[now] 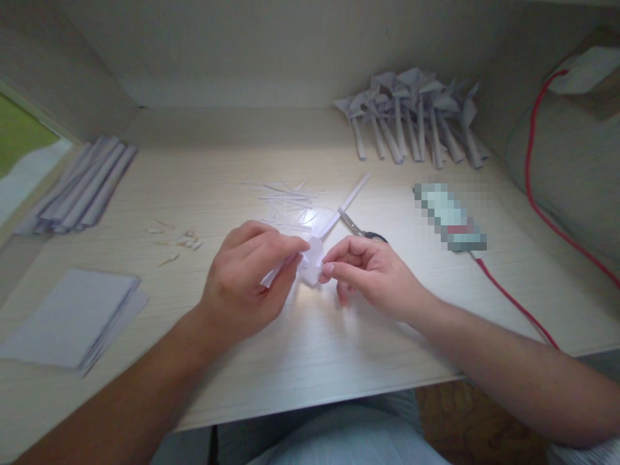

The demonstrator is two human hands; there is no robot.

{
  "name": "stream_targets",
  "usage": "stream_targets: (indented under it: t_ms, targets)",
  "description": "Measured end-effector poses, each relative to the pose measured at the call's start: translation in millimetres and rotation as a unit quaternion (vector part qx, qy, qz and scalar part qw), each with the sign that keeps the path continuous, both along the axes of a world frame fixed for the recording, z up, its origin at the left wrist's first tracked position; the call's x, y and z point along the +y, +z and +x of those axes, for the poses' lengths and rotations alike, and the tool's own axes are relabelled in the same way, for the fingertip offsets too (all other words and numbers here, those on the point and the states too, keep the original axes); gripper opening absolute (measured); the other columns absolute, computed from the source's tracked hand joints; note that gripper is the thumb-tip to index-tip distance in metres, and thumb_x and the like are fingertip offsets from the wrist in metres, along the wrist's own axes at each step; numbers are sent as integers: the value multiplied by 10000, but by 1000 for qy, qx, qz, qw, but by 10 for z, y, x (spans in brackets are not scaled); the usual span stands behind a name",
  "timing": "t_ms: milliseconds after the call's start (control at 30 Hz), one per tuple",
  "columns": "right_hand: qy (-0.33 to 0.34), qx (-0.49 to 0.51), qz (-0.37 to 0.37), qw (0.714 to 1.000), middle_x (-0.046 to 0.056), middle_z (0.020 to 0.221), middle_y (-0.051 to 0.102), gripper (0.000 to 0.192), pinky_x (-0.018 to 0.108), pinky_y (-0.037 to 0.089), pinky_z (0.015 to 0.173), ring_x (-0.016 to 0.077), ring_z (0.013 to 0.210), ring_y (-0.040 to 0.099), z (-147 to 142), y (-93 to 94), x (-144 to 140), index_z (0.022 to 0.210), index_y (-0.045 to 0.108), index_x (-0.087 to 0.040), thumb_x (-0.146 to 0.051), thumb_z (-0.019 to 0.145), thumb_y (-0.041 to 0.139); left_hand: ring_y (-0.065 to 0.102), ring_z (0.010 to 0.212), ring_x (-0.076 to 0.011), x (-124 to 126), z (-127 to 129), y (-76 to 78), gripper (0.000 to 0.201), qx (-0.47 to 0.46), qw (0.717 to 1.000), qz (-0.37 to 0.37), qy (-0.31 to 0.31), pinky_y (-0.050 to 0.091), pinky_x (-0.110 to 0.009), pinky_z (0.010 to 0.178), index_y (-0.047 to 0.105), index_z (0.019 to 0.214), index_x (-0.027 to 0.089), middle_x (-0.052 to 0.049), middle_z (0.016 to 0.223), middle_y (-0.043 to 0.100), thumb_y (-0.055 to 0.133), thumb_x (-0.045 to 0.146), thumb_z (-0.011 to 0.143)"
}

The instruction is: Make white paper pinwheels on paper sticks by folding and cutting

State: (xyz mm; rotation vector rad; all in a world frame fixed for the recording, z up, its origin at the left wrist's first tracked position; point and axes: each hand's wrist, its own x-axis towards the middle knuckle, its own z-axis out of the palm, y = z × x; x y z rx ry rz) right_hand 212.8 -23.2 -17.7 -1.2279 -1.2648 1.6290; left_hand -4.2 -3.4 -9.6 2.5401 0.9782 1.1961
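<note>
Between my two hands is a piece of folded white paper [314, 258], lit brightly from above. My left hand [249, 278] pinches its left side between thumb and fingers. At the lower right edge, my right hand [372, 274] pinches the same paper with thumb and forefinger. Just beyond lies a thin rolled paper stick [352, 195], slanting away to the right. Scissors [357, 227] rest beside it, their dark handles partly hidden behind my right hand. Thin paper strips [285, 197] are scattered past my left hand.
Small cotton swab ends [188, 240] lie left of centre, near a stack of paper sheets [82, 316] and rolled paper tubes [92, 187]. Paper pinwheels on sticks [416, 110] stand against the back right. A pixelated device [450, 216] has a red cable [518, 303].
</note>
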Motion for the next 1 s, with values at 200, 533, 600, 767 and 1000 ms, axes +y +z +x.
stream_targets:
  t_ms: [200,533,600,767,1000]
  targets:
    - [-2,-5,-19,1000,21,764,764,131,222,492,469,98,462,616,-7,7,4,843,647,-172,-253,812,745,647,880,-241,11,-25,31,272,71,996,44,-28,523,-408,836,657,1071,223,-53,930,759,663,62,852]
    - [10,-31,8,999,7,755,749,82,222,470,461,87,457,581,-22,-14,-43,856,647,-176,-226,840,709,648,913,-243,-29,-15,15,266,128,988,44,-75,486,-407,840,641,1106,194,-63,950,747,594,49,889]
    - [13,-34,23,999,7,759,743,68,225,469,469,91,475,581,-28,-17,-57,856,652,-177,-222,848,702,645,909,-237,-23,-3,-2,271,102,993,10,-61,489,-395,834,644,1109,196,-62,943,738,592,49,887]
    - [26,-69,62,995,11,799,739,43,234,473,511,100,539,588,-21,-30,-104,885,679,-184,-225,876,690,648,904,-215,1,21,-14,230,48,993,-111,-3,508,-354,815,678,1065,197,-51,928,710,607,78,881]
    - [20,-144,145,979,-9,762,694,44,239,441,533,111,584,585,-3,-47,-130,909,691,-193,-232,910,671,682,842,-181,3,38,29,126,-14,970,-237,56,526,-319,804,761,946,242,-6,875,738,676,186,871]
